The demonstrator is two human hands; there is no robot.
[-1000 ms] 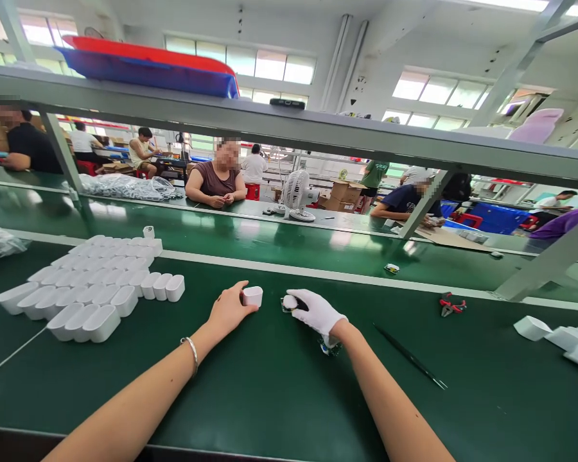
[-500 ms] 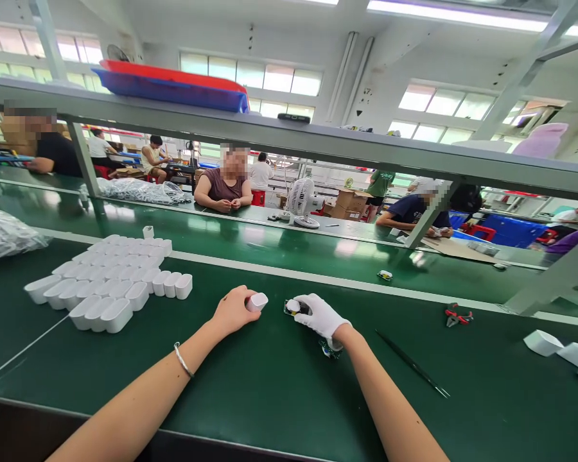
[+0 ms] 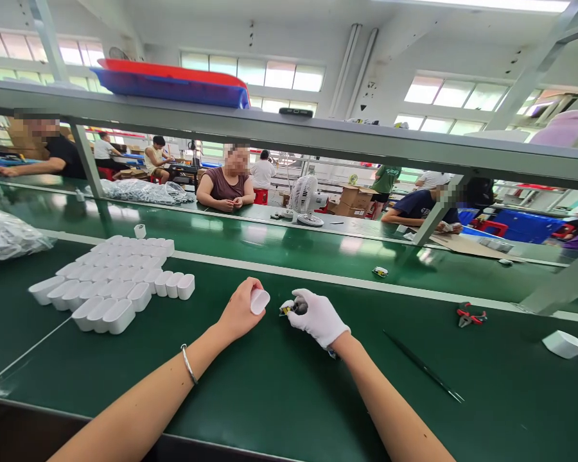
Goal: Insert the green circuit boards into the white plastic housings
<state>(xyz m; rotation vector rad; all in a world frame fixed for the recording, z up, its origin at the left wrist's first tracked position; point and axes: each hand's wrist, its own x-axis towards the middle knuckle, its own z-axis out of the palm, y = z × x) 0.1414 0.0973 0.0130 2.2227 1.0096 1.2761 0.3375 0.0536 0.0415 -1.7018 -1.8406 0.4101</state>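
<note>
My left hand [image 3: 241,310] is bare and closed around a small white oval plastic housing [image 3: 259,301], its open end tilted toward me. Just to the right, my right hand [image 3: 320,317] wears a white glove. Its thumb and fingers curl around a small circuit board assembly [image 3: 286,308] with yellow and dark parts, partly hidden by the glove. A gap separates the board from the housing. Another circuit board [image 3: 332,353] lies under my right wrist, mostly covered.
Rows of white housings [image 3: 110,269] stand at left, beside a plastic-wrapped bundle [image 3: 9,234]. Tweezers [image 3: 422,367], red-handled pliers [image 3: 470,316] and more housings [image 3: 564,344] lie at right. A board [image 3: 380,272] rests beyond the white strip. A shelf [image 3: 347,138] spans overhead; co-workers sit opposite.
My left hand has tipped the housing so its opening faces me more. My right hand has turned the board assembly and tilted it up. A co-worker at far left has stretched out an arm.
</note>
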